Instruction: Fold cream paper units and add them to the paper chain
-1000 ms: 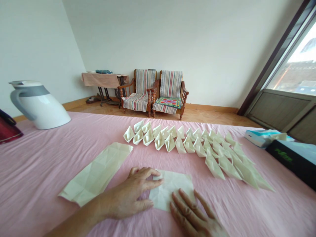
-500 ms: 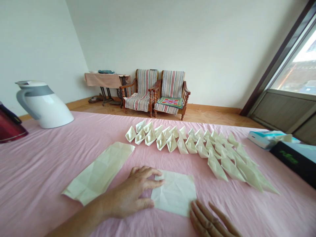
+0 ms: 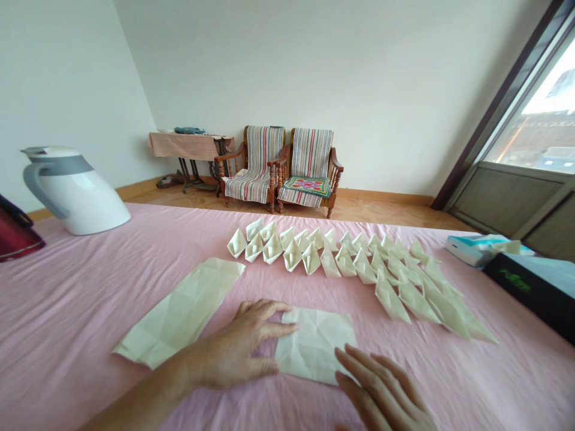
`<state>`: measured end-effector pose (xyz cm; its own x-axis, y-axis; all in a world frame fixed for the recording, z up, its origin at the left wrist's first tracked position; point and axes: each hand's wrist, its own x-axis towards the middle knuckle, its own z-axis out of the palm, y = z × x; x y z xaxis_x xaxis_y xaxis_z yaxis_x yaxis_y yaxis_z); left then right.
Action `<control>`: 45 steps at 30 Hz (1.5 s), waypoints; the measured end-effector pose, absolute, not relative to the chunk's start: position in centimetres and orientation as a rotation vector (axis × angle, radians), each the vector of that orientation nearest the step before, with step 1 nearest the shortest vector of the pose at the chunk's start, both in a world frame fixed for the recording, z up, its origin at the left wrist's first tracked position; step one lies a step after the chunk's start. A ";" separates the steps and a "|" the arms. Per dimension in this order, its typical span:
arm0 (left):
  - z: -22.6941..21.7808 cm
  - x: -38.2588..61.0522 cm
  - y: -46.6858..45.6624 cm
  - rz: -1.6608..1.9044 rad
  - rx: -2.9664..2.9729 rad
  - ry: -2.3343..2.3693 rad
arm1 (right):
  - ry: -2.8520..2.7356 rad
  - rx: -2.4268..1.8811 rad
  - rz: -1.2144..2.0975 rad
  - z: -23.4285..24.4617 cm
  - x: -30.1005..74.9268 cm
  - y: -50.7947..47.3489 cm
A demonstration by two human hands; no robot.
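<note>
A creased, pale square of paper (image 3: 312, 344) lies flat on the pink cloth (image 3: 67, 287) in front of me. My left hand (image 3: 251, 338) rests at its left side, fingers stretched and apart, fingertips on the paper's left edge. My right hand (image 3: 381, 386) is at the lower right corner, fingers extended over the paper's right edge; neither hand grips it. To the left, a longer strip of creased paper (image 3: 179, 314) lies flat, partly behind my left forearm. Beyond the square stand several folded paper boats (image 3: 309, 257) in rows, running toward the right.
A white and grey jug (image 3: 85, 191) stands at the far left beside a red kettle (image 3: 15, 230). On the right are a blue and white tissue pack (image 3: 471, 248) and a black box (image 3: 521, 284). Two wooden chairs (image 3: 308, 161) stand beyond the cloth's far edge.
My right hand has moved up and a little left, farther over the square's right edge. My left hand stays in place. The view has shifted slightly to the right.
</note>
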<state>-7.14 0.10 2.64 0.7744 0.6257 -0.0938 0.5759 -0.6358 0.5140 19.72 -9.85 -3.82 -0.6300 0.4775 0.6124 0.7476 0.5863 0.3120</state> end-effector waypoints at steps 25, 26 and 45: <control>2.6 -7.0 -0.6 0.194 2.488 0.910 | -2.451 -0.926 -0.890 -3.7 21.0 -9.8; 2.8 -6.9 -0.8 0.207 2.520 0.879 | -2.466 -0.930 -0.928 -3.7 21.3 -10.0; -0.7 -3.0 -3.6 0.575 3.198 0.636 | -2.195 -1.128 -0.681 -4.7 21.0 -10.1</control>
